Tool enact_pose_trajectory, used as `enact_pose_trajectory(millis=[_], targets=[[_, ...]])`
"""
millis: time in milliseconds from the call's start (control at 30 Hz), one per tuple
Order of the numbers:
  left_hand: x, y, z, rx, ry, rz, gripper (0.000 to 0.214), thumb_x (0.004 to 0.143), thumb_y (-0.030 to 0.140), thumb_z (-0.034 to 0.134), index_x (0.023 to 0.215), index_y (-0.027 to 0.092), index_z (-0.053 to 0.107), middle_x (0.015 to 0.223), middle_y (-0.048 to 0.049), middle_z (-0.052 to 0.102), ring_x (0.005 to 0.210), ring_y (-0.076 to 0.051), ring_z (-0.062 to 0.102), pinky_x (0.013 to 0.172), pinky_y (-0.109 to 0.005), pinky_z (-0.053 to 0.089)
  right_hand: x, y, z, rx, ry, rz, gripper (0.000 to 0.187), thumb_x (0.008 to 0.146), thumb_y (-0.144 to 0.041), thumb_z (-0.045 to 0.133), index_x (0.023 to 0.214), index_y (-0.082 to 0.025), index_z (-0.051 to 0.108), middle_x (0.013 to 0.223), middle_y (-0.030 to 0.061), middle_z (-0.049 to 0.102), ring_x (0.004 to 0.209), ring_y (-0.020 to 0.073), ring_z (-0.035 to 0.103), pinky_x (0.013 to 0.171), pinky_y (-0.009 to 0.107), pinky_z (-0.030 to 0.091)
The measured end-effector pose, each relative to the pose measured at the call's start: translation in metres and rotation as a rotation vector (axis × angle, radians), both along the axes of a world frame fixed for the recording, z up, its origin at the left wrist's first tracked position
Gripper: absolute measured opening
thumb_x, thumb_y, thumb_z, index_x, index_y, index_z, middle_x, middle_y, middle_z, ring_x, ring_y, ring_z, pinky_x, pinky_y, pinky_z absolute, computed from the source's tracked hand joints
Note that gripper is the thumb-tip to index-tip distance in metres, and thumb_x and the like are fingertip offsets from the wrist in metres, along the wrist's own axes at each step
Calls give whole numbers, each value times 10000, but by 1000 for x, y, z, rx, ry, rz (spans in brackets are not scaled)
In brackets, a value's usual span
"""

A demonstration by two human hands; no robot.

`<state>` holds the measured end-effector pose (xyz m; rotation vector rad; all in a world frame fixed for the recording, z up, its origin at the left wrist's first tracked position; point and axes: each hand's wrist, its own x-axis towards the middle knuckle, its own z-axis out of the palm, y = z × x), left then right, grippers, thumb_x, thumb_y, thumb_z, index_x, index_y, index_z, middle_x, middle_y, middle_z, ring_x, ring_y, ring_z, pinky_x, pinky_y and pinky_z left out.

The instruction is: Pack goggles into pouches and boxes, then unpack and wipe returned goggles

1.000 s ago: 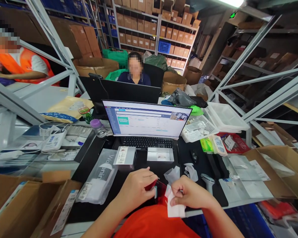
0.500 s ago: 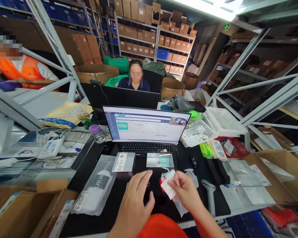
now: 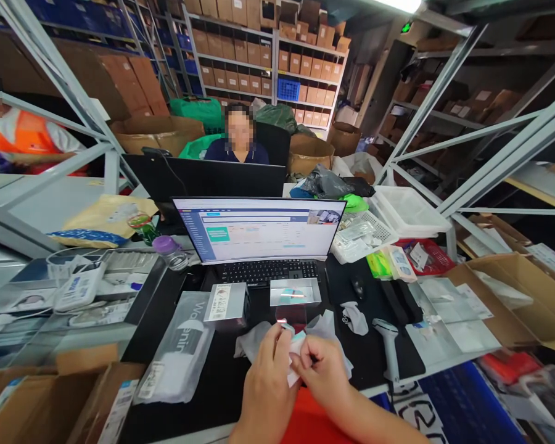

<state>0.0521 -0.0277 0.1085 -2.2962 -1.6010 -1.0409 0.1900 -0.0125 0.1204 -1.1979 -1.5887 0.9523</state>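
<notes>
My left hand (image 3: pixel 272 373) and my right hand (image 3: pixel 322 365) meet at the front of the black desk mat. Between them is a small folded white sheet (image 3: pixel 292 372) with a teal part at its top, gripped by both; whether it is paper or cloth I cannot tell. Crumpled translucent plastic (image 3: pixel 330 330) lies just behind the fingers. An open silvery box (image 3: pixel 296 296) sits behind that, near the keyboard (image 3: pixel 268 271). To its left stands a closed grey box (image 3: pixel 226 303) with a label. Further left lies a frosted plastic bag (image 3: pixel 178 345) with printed letters.
A lit monitor (image 3: pixel 259 228) stands at the back. On the right are a barcode scanner (image 3: pixel 388 348), a mouse (image 3: pixel 357 287), a crumpled printed wrapper (image 3: pixel 354 317) and an open carton (image 3: pixel 504 290). Cartons (image 3: pixel 74 394) fill the near left. A person (image 3: pixel 238 139) sits across the desk.
My left hand has moved from hovering open onto the white sheet, which my right hand has brought leftward. The crumpled plastic now lies spread behind the hands. The view has shifted slightly.
</notes>
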Motion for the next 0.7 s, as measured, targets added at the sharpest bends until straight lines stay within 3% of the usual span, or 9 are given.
enact_pose_trajectory(millis=[133,300,500,700], targets=[[-5,4,6,-117,-76,-169,366,866,87,466,1207,203,530,1306,-165,570,1099,-242,672,758,-304,624,8,1,9,-87,3,-39,464,704,-288,730,499,-212,321,475,-74,361,482,81,300,466,234,226],[-12,12,22,-179,14,-280,411,832,118,554,1224,233,510,1300,-164,586,1010,-253,712,628,-297,626,20,7,19,-233,108,-31,545,627,-402,812,485,-219,318,479,-70,376,490,82,288,464,236,231],[-8,16,32,-159,150,-227,577,693,101,680,1223,227,490,1400,-195,541,1121,-323,669,696,-371,637,25,10,23,-241,146,-92,526,616,-357,805,509,-229,306,501,-71,372,507,87,299,470,237,241],[-6,9,16,-259,146,-168,692,629,23,624,1260,256,462,1468,-166,489,1168,-311,648,642,-324,627,21,2,23,-214,147,-88,472,758,-286,675,533,-230,263,524,-80,287,530,85,242,490,245,203]])
